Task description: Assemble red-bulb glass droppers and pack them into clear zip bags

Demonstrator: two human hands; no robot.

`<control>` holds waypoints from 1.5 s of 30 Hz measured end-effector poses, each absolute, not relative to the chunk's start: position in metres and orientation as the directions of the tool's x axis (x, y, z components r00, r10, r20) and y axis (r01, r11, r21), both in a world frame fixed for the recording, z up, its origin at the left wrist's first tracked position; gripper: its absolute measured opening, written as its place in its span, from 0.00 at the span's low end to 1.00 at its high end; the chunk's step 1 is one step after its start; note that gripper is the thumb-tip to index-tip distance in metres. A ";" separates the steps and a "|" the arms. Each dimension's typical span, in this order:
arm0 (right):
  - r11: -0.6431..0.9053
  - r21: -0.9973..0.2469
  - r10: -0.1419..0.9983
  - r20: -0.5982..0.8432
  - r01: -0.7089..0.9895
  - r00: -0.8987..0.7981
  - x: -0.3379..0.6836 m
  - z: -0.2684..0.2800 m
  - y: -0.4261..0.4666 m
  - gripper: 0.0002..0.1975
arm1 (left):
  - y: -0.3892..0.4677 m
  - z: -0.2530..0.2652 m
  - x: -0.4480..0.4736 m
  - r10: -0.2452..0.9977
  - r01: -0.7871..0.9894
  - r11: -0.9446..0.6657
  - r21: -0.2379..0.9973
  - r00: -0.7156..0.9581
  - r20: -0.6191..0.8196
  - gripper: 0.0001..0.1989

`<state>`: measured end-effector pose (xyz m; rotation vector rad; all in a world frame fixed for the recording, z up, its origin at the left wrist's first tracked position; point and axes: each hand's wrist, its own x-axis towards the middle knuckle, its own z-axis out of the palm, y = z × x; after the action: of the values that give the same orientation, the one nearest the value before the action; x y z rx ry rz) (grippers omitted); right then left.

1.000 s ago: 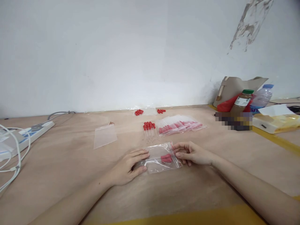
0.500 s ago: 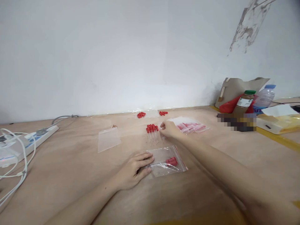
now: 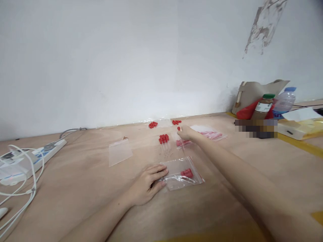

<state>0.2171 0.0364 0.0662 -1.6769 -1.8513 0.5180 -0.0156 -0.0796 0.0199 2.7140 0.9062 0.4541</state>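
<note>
My left hand [image 3: 148, 183] lies flat with its fingers apart on the left end of a clear zip bag [image 3: 174, 183]. Red dropper bulbs [image 3: 187, 173] show inside that bag, at its right end. Farther off, my right hand [image 3: 188, 133] is closed on a dropper; its red bulb [image 3: 178, 128] sticks out past the fingers and a thin clear tube hangs below. To the left of it, several droppers [image 3: 164, 143] lie side by side with their red bulbs pointing away from me. Partly behind the right hand is a pile of red-edged zip bags [image 3: 212, 135].
An unfilled-looking zip bag [image 3: 120, 152] lies left of the droppers. Two clusters of red bulbs [image 3: 152, 124] sit by the wall. A power strip [image 3: 37, 161] with white cables is at left; a jar [image 3: 263, 107], a bottle [image 3: 285, 101] and a beige bag [image 3: 252, 92] stand at right.
My right hand has closed on one dropper from the row and lifted it away to the right. The row has one fewer. My left hand stays on the bag.
</note>
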 end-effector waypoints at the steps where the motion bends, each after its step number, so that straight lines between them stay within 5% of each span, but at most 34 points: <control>1: 0.108 -0.654 0.989 0.148 0.749 -0.013 0.232 0.065 0.025 0.14 | -0.080 0.020 -0.015 0.615 0.541 -0.778 0.319 0.759 0.212 0.19; 6: 0.032 -0.982 0.994 0.051 0.185 0.096 0.292 0.042 -0.034 0.27 | -0.079 0.021 -0.014 0.628 0.552 -0.767 0.326 0.749 0.210 0.19; 9: 0.095 -0.994 0.970 0.078 -0.063 0.229 0.302 0.025 -0.053 0.21 | -0.079 0.021 -0.014 0.636 0.552 -0.761 0.340 0.739 0.222 0.20; 13: 0.116 -0.980 0.933 0.050 -0.164 0.358 0.293 0.008 -0.058 0.20 | -0.080 0.021 -0.014 0.637 0.554 -0.761 0.339 0.736 0.228 0.20; 24: 0.135 -0.983 0.964 0.102 -0.121 0.245 0.272 -0.003 -0.063 0.23 | -0.078 0.021 -0.015 0.641 0.556 -0.755 0.347 0.738 0.210 0.20; 30: 0.054 -0.989 0.998 0.050 -0.134 0.034 0.272 -0.003 -0.070 0.22 | -0.079 0.022 -0.014 0.640 0.552 -0.756 0.352 0.737 0.219 0.21; 38: 0.280 -0.880 0.950 0.195 0.384 -0.245 0.279 -0.001 -0.075 0.13 | -0.080 0.023 -0.013 0.652 0.568 -0.745 0.350 0.731 0.200 0.21; 45: 0.478 -0.693 0.876 0.337 0.539 -0.344 0.268 0.003 -0.079 0.11 | -0.081 0.024 -0.013 0.655 0.554 -0.740 0.381 0.724 0.219 0.20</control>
<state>0.2683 -0.0795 0.0034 -1.1674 -2.0282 0.6185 -0.0128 -0.0809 0.0240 2.6397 0.9491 0.4946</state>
